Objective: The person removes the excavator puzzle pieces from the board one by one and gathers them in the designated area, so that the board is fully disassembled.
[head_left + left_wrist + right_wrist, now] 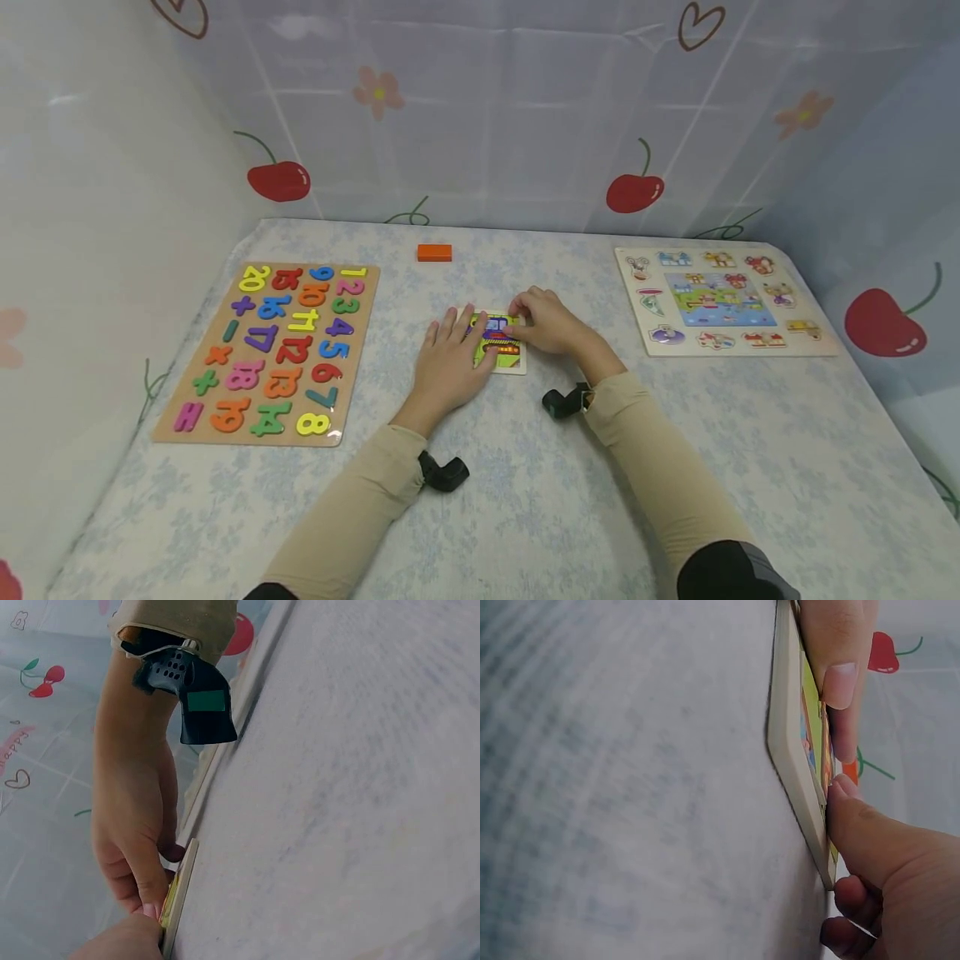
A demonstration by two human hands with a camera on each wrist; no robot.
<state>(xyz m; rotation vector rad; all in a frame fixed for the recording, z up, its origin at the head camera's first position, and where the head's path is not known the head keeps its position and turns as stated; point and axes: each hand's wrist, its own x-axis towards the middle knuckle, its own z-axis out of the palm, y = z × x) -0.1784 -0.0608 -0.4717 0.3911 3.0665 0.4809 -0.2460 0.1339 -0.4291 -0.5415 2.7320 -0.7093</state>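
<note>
Two beige cloth sleeves [360, 500] lead to the left hand [450, 367], straight-fingered on one thin rectangular picture puzzle [504, 347], and the right hand [553, 323], close by, touching it, whether pinching I cannot tell. Left of both, one number board [354, 354] holds chunky numerals [294, 350]; right, one flat picture board [813, 347]; beyond, one orange block [434, 252].

Soft light, faint glare on backdrop [487, 125]; tablecloth [337, 772] blurred in wrist views

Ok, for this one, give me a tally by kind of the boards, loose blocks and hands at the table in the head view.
Boards: 3 (number board, larger picture board, small picture board)
Loose blocks: 1 (orange block)
Hands: 2 (left hand, right hand)
Total: 6
</note>
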